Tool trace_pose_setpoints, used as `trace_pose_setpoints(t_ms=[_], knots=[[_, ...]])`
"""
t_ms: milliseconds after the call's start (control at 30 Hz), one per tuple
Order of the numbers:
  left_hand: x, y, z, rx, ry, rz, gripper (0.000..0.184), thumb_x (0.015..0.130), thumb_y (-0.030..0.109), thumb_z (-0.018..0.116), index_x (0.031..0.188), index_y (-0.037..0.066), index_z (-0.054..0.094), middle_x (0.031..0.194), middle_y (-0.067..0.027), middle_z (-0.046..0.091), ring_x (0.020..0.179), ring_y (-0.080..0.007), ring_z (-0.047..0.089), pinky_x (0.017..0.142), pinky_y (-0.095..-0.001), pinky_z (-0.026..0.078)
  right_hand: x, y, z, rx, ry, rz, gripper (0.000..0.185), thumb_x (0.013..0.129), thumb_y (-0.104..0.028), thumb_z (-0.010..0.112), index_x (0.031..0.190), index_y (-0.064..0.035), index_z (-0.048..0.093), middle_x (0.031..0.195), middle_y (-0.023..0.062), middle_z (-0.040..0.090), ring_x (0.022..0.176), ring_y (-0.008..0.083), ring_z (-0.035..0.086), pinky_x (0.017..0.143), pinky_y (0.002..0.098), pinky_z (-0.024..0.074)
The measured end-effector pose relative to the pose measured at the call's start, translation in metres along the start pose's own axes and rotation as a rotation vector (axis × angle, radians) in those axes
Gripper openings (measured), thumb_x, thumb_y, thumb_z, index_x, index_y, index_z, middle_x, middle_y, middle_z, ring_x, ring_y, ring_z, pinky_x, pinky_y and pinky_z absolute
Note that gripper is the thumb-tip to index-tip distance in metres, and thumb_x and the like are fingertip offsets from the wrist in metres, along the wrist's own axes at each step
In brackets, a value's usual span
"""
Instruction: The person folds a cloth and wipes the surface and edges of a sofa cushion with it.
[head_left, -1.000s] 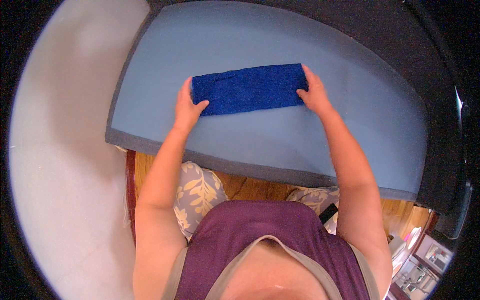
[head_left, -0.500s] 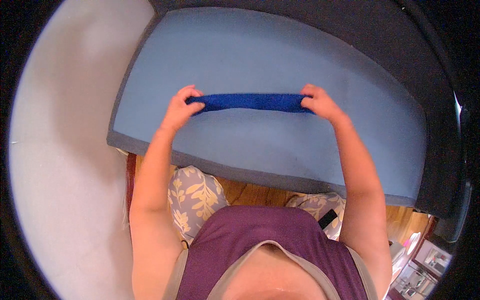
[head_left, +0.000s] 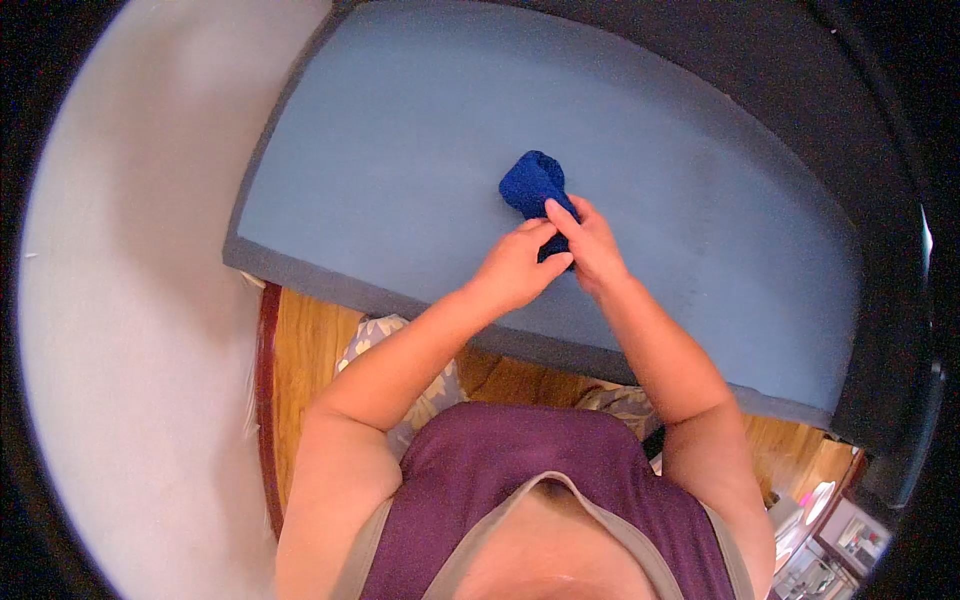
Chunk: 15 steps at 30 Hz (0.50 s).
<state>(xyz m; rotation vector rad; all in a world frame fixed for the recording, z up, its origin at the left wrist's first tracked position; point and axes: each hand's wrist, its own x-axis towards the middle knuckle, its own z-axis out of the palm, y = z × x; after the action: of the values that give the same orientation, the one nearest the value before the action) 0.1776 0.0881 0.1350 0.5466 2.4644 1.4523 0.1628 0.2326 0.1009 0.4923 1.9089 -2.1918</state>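
Observation:
A dark blue cloth is bunched near the middle of the light blue padded surface, its far end bent into a rounded loop. My left hand grips its near end, thumb and fingers closed round it. Just to the right, my right hand pinches the cloth a little higher up, with the thumb on top. The two hands are close together, and their fingers hide part of the cloth.
A dark grey border edges the blue surface. White fabric lies at the left, and a dark raised side runs along the back right. Wooden floor shows below, with several small household items at the lower right.
The cloth was held out wide between both hands, then narrowed to a strip. Now its ends are brought together and the cloth is doubled over, with both hands moved inward.

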Motion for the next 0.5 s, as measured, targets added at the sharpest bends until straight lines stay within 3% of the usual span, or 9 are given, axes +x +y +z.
trace_pose_setpoints(t_ms=[67, 167, 233, 300, 333, 367, 400, 433, 500], knots=[[-0.003, -0.019, 0.0, 0.006, 0.042, -0.014, 0.046, 0.082, 0.027, 0.066, 0.119, 0.002, 0.056, 0.118, -0.0179, 0.059, 0.112, -0.0296, 0.055, 0.096, -0.0373, 0.042, -0.004, -0.001, -0.006, -0.014, 0.005, -0.028, 0.044, 0.087, -0.022, 0.063, 0.121, 0.0042, 0.053, 0.103, 0.0127, 0.064, 0.092, 0.0176, 0.06, 0.082, 0.031, 0.0475], [0.007, -0.034, -0.013, -0.431, 0.334, -0.201, 0.055, 0.087, 0.032, 0.064, 0.131, 0.005, 0.046, 0.133, -0.014, 0.048, 0.12, -0.0237, 0.047, 0.1, -0.0366, 0.038, -0.012, -0.014, 0.004, -0.17, 0.02, -0.171, 0.041, 0.084, -0.012, 0.062, 0.12, 0.0065, 0.052, 0.101, 0.0121, 0.064, 0.094, 0.016, 0.059, 0.084, 0.0311, 0.0475], [0.012, 0.019, -0.023, -0.912, 0.274, -0.511, 0.059, 0.087, 0.03, 0.065, 0.134, 0.004, 0.041, 0.133, -0.0156, 0.046, 0.121, -0.0255, 0.045, 0.101, -0.0389, 0.036, -0.029, -0.028, 0.023, -0.263, -0.042, -0.209, 0.042, 0.084, -0.01, 0.06, 0.122, 0.0064, 0.05, 0.107, 0.0157, 0.063, 0.099, 0.023, 0.06, 0.089, 0.0355, 0.0464], [0.022, -0.013, -0.011, -0.863, 0.407, -0.334, 0.063, 0.083, 0.026, 0.069, 0.136, 0.007, 0.04, 0.123, -0.0145, 0.053, 0.11, -0.0248, 0.052, 0.094, -0.0401, 0.043, -0.03, -0.017, 0.037, -0.683, -0.279, -0.654, 0.048, 0.084, -0.012, 0.06, 0.126, 0.0065, 0.046, 0.122, 0.0226, 0.055, 0.111, 0.0336, 0.054, 0.097, 0.0417, 0.0409], [0.021, -0.03, -0.023, -0.935, 0.394, -0.358, 0.066, 0.08, 0.024, 0.071, 0.136, 0.008, 0.04, 0.118, -0.0134, 0.056, 0.103, -0.0236, 0.055, 0.089, -0.039, 0.046, -0.032, -0.024, 0.039, -0.666, -0.454, -0.603, 0.053, 0.085, -0.016, 0.061, 0.131, 0.0018, 0.043, 0.133, 0.026, 0.043, 0.123, 0.0394, 0.043, 0.104, 0.0445, 0.0331], [0.02, -0.044, -0.041, -1.007, 0.38, -0.387, 0.068, 0.078, 0.022, 0.073, 0.136, 0.009, 0.04, 0.113, -0.0122, 0.058, 0.096, -0.0225, 0.058, 0.083, -0.0378, 0.049, -0.032, -0.03, 0.039, -0.665, -0.453, -0.601, 0.053, 0.085, -0.016, 0.061, 0.131, 0.0018, 0.043, 0.133, 0.026, 0.043, 0.123, 0.0394, 0.043, 0.104, 0.0445, 0.0331], [0.009, -0.053, -0.066, -0.996, 0.395, -0.395, 0.067, 0.077, 0.019, 0.073, 0.135, 0.009, 0.041, 0.107, -0.0112, 0.061, 0.087, -0.0202, 0.06, 0.074, -0.0347, 0.052, -0.037, -0.034, 0.037, -0.747, -0.525, -0.634, 0.052, 0.086, -0.017, 0.061, 0.132, -0.0027, 0.044, 0.135, 0.0231, 0.043, 0.125, 0.0359, 0.042, 0.105, 0.0422, 0.0321], [0.004, -0.062, -0.094, -0.781, 0.54, -0.462, 0.06, 0.079, 0.016, 0.07, 0.132, 0.008, 0.044, 0.108, -0.0127, 0.061, 0.089, -0.0199, 0.059, 0.077, -0.0351, 0.05, -0.042, -0.037, 0.032, -0.83, -0.593, -0.657, 0.051, 0.086, -0.017, 0.062, 0.134, -0.0071, 0.044, 0.136, 0.0203, 0.044, 0.128, 0.0324, 0.041, 0.106, 0.0398, 0.0312], [-0.022, -0.095, -0.17, 0.061, 0.79, -0.207, 0.053, 0.08, 0.016, 0.065, 0.128, 0.002, 0.047, 0.11, -0.0157, 0.06, 0.097, -0.0246, 0.058, 0.086, -0.0344, 0.045, -0.048, -0.042, 0.003, -0.883, -0.539, -0.634, 0.048, 0.087, -0.022, 0.061, 0.131, -0.0093, 0.049, 0.135, 0.0208, 0.044, 0.123, 0.0345, 0.044, 0.105, 0.0419, 0.0333]])
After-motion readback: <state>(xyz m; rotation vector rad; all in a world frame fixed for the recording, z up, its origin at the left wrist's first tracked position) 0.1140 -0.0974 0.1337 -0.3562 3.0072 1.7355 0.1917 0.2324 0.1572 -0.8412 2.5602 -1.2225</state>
